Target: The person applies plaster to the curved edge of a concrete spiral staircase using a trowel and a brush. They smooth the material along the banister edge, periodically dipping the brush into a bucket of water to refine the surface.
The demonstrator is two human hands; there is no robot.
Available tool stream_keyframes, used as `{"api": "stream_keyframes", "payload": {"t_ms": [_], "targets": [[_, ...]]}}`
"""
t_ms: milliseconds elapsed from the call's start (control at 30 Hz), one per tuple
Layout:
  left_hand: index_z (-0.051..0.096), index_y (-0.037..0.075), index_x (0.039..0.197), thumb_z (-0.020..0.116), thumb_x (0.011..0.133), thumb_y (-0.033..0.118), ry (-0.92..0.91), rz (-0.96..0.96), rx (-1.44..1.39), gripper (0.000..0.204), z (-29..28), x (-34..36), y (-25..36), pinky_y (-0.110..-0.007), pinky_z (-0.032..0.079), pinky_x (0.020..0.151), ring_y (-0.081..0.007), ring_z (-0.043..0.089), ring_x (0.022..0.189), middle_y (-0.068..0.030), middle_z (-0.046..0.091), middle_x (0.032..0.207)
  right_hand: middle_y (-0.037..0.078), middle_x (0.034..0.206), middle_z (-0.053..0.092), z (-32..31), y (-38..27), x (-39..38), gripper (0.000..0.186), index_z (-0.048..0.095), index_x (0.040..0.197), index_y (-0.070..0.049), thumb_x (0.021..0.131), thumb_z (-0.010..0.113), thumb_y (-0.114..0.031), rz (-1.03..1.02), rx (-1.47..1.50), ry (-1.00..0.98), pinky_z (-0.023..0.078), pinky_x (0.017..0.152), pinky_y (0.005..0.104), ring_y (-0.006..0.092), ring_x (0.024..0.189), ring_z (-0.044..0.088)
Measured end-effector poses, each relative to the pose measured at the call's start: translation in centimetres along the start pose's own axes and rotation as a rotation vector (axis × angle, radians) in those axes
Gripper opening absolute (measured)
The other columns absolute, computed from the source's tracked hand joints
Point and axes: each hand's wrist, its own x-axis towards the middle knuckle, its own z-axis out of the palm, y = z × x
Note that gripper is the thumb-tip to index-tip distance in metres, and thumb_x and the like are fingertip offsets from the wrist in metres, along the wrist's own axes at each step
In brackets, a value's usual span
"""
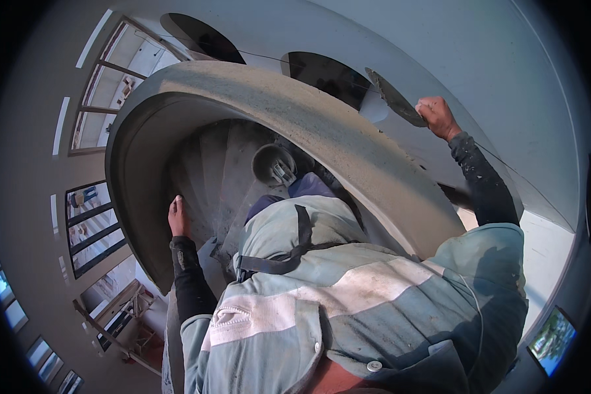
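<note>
My right hand [438, 117] is raised at the right, closed around a flat plastering trowel [395, 97]. The blade is long, dark and smeared with grey mortar. It is tilted above the outer side of a curved stair parapet [269, 88], and I cannot tell whether it touches the wall behind. My left hand [179, 218] hangs low at the left, near the parapet's inner face, fingers partly stretched, with nothing seen in it. Before my legs stands a round bucket [262, 167] with a light-coloured tool [283, 173] in it, its kind unclear.
Winding stair steps [207, 154] curve down inside the parapet. Dark arched openings [325, 77] sit in the wall beyond, and a thin line [259, 55] runs across them. Wooden scaffolding [121, 322] stands far below at the left, under barred windows [92, 226].
</note>
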Motion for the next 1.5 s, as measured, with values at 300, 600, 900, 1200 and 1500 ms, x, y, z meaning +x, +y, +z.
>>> {"api": "stream_keyframes", "payload": {"t_ms": [300, 600, 900, 1200, 1500], "targets": [[0.052, -0.008, 0.124, 0.047, 0.091, 0.057, 0.119, 0.402, 0.236, 0.073, 16.2, 20.5, 26.9, -0.04, 0.038, 0.1, -0.0365, 0.053, 0.116, -0.025, 0.058, 0.121, 0.013, 0.055, 0.042, 3.4, -0.1, -1.9, 0.027, 0.048, 0.064, 0.003, 0.074, 0.056, -0.022, 0.194, 0.283, -0.178, 0.036, 0.052, 0.0349, 0.0207, 0.052, 0.037], [0.046, -0.015, 0.124, 0.049, 0.088, 0.059, 0.385, 0.436, 0.136, 0.082, 24.7, 24.7, 24.5, -0.043, 0.039, 0.1, -0.0415, 0.049, 0.119, -0.0351, 0.047, 0.128, 0.011, 0.054, 0.051, 7.2, 0.6, -1.6, 0.022, 0.049, 0.058, -0.001, 0.063, 0.052, -0.022, 0.102, 0.42, -0.163, 0.041, 0.049, 0.0349, 0.0264, 0.048, 0.049], [0.047, -0.012, 0.126, 0.05, 0.09, 0.057, 0.293, 0.367, 0.364, 0.078, 23.7, 23.9, 25.5, -0.043, 0.039, 0.099, -0.0398, 0.053, 0.114, -0.0313, 0.053, 0.124, 0.011, 0.049, 0.041, 11.0, 3.2, -0.8, 0.026, 0.04, 0.056, -0.003, 0.066, 0.057, -0.02, 0.046, 0.429, -0.173, 0.036, 0.045, 0.0386, 0.0279, 0.044, 0.042], [0.054, -0.012, 0.118, 0.045, 0.091, 0.058, 0.275, 0.338, 0.319, 0.076, 24.5, 23.1, 25.9, -0.046, 0.042, 0.091, -0.0382, 0.057, 0.103, -0.0298, 0.059, 0.112, 0.012, 0.049, 0.042, 12.9, 8.7, -2.9, 0.032, 0.042, 0.056, -0.002, 0.074, 0.056, -0.025, 0.386, 0.037, -0.435, 0.039, 0.051, 0.0383, 0.0285, 0.046, 0.044], [0.064, -0.01, 0.1, 0.044, 0.092, 0.053, 0.319, 0.41, 0.433, 0.066, 24.4, 24.3, 25.5, -0.048, 0.041, 0.086, -0.0413, 0.058, 0.092, -0.0289, 0.064, 0.097, 0.009, 0.05, 0.038, 9.0, 4.1, -1.5, 0.02, 0.037, 0.055, -0.004, 0.058, 0.052, -0.017, -0.023, 0.461, -0.153, 0.034, 0.044, 0.0389, 0.0266, 0.045, 0.039]]}}
